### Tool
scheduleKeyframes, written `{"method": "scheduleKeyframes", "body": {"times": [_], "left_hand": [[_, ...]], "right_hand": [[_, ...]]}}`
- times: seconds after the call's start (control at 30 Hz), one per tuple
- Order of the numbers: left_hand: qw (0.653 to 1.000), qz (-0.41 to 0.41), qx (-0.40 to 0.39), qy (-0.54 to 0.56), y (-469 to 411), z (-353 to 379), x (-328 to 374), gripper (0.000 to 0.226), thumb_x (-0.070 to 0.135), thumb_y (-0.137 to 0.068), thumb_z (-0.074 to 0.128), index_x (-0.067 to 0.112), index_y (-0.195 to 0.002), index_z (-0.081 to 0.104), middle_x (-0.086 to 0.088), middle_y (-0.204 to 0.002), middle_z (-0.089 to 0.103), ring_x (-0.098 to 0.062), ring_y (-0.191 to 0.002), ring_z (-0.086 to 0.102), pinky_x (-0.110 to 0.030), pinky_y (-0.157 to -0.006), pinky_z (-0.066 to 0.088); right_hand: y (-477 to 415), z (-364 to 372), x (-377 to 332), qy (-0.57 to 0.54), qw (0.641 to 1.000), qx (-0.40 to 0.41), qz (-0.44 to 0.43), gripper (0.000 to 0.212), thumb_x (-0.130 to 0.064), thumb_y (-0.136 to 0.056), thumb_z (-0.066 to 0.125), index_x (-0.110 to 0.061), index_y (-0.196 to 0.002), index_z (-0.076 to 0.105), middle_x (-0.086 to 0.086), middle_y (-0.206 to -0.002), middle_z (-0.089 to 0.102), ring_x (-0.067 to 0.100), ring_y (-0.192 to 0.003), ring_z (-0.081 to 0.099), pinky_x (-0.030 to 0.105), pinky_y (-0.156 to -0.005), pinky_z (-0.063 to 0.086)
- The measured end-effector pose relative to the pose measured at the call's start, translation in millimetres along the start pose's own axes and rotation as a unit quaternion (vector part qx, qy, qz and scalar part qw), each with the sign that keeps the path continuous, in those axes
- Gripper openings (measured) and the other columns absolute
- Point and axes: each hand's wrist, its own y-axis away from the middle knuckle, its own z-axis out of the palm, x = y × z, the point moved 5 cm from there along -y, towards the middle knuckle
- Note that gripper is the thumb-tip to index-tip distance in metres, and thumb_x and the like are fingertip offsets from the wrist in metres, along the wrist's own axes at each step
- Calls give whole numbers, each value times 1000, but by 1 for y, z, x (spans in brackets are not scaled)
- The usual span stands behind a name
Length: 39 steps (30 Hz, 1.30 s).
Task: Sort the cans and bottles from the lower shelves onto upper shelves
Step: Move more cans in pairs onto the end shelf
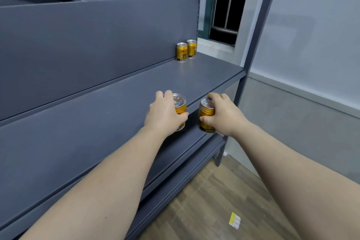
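Observation:
My left hand [164,113] grips a gold can [180,106] with a silver pull-tab lid, held at the front edge of a grey shelf [136,99]. My right hand [222,114] grips a second gold can [205,122] from its right side, just off the shelf's front edge. Both cans are upright and a small gap separates them. At the far right back of the same shelf stand two more gold cans, one [181,51] slightly nearer than the other [191,48], side by side against the back panel.
The grey shelving unit has a tall back panel [97,45] and lower shelves [175,171] below my arms. Its right upright post [253,54] stands before a dark window [228,6] and a pale wall. A yellow-and-white paper scrap [234,220] lies on the wooden floor.

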Motion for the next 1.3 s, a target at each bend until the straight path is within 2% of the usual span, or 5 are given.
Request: {"method": "scheduleKeyframes", "body": {"times": [0.27, 0.6, 0.83, 1.03, 1.3], "left_hand": [[999, -30, 14, -7, -65, 34, 68, 71, 51, -83, 75, 19, -137, 43, -6, -129, 44, -29, -115, 55, -35, -83, 50], [998, -54, 16, -15, -150, 71, 105, 74, 52, -84, 74, 19, -141, 39, -7, -132, 43, -27, -117, 55, -37, -89, 54], [998, -63, 26, -3, -230, 85, 101, 71, 51, -85, 73, 18, -139, 40, -8, -131, 42, -32, -118, 54, -38, -87, 51], [997, -76, 25, 10, -297, 96, 87, 67, 51, -84, 74, 17, -133, 43, -7, -128, 43, -34, -118, 55, -42, -90, 53], [995, -101, 25, -11, -352, 109, 70, 66, 51, -84, 74, 17, -131, 44, -8, -128, 43, -34, -117, 55, -40, -86, 51]], "right_hand": [[-72, -46, 63, -15, 1000, -8, -14, 86, -38, -86, 73, -17, -153, 23, 8, -145, 38, 30, -122, 51, 41, -99, 51], [-158, -66, 117, -20, 1000, -15, -18, 85, -38, -87, 74, -18, -153, 25, 7, -146, 38, 26, -124, 50, 34, -96, 51], [-239, -65, 132, -4, 1000, -15, -7, 84, -38, -87, 73, -19, -152, 24, 6, -146, 36, 28, -124, 50, 42, -99, 52], [-314, -59, 128, 5, 1000, -19, -13, 82, -35, -88, 73, -18, -152, 25, 7, -148, 35, 28, -127, 48, 39, -100, 49], [-386, -37, 121, 12, 998, -51, -37, 84, -34, -88, 73, -18, -153, 23, 8, -150, 34, 28, -131, 45, 37, -100, 47]]}}
